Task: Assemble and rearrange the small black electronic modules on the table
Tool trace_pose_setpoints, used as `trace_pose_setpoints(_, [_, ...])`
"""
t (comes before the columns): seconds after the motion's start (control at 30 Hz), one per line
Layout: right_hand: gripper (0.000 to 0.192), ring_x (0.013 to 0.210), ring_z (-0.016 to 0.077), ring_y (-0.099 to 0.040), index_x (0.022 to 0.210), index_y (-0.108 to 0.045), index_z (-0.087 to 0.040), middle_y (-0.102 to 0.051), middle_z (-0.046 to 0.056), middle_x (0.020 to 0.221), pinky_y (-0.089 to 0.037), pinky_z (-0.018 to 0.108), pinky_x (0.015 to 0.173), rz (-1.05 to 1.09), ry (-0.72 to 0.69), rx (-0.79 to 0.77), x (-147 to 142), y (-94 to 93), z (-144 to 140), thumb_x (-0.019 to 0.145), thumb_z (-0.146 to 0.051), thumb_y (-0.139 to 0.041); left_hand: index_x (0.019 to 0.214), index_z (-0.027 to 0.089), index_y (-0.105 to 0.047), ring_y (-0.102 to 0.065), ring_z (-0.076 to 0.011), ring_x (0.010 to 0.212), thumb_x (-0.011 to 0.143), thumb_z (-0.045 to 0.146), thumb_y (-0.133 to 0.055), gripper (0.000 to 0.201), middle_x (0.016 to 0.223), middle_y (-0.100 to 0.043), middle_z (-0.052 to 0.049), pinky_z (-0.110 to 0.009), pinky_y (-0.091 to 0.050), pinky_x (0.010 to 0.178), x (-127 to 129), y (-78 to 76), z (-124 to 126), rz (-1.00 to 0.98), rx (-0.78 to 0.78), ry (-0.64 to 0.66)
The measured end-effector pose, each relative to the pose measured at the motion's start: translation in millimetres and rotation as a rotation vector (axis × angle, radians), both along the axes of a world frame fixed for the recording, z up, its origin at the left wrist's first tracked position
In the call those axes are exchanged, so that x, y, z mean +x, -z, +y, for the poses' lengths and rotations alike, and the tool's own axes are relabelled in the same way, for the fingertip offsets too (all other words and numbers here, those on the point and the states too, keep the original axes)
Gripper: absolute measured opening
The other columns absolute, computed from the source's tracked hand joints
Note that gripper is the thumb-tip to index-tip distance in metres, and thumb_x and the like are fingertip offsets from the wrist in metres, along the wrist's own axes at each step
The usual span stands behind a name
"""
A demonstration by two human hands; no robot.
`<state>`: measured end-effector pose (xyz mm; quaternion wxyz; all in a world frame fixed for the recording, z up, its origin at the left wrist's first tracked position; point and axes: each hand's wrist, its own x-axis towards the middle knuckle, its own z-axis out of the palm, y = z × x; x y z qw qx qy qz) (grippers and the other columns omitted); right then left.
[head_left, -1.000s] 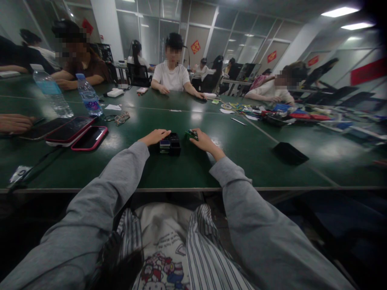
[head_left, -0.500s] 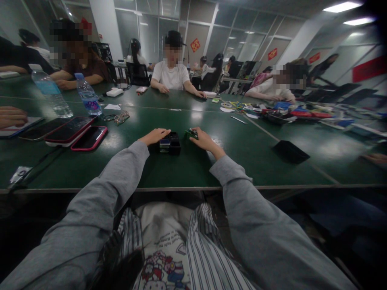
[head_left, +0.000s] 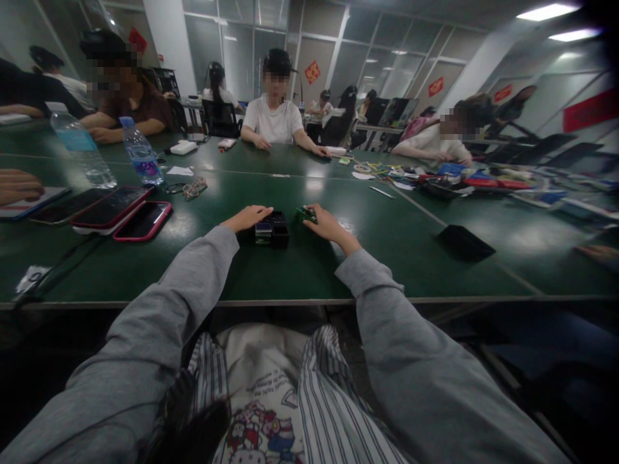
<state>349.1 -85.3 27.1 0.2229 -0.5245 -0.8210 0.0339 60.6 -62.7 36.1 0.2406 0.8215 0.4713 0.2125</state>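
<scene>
left hand (head_left: 247, 218): resting flat on left edge of black box (head_left: 273, 230), fingers loose | right hand (head_left: 325, 225): fingers closed on small green board (head_left: 305, 214) just right of box | both mid-table, green table (head_left: 300, 270)

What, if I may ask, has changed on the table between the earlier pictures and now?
Hardly anything. The left hand still rests against the small black box, and the right hand still holds the small green part beside it. At the far left, another person's hand has drawn back from the dark phone. The red-cased phones lie as before.
</scene>
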Motion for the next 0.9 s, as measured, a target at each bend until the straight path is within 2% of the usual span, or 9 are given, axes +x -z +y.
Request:
trace_pose_setpoints(0.37, [0.047, 0.111, 0.0300, -0.061, 0.130, -0.045, -0.013, -0.062, 0.018, 0.122, -0.047, 0.045, 0.097, 0.006, 0.002, -0.012, -0.2, -1.4, -1.3, 0.088, -0.029, -0.058, 0.099, 0.015, -0.066, -0.062, -0.0220, 0.090, 0.091, 0.066, -0.030, 0.063, 0.103, -0.068, -0.012, -0.034, -0.046, 0.081, 0.1, -1.6, -2.7, -0.022, -0.032, -0.016])
trace_pose_setpoints(0.9, [0.048, 0.112, 0.0308, -0.060, 0.130, -0.044, -0.011, -0.062, 0.019, 0.121, -0.046, 0.045, 0.098, -0.013, 0.009, -0.016, -0.3, -2.8, -2.0, 0.088, -0.030, -0.058, 0.104, 0.015, -0.065, -0.062, -0.0236, 0.097, 0.093, 0.063, -0.026, 0.063, 0.109, -0.068, -0.014, -0.036, -0.046, 0.088, 2.8, -3.6, -3.7, 0.053, 0.006, -0.015])
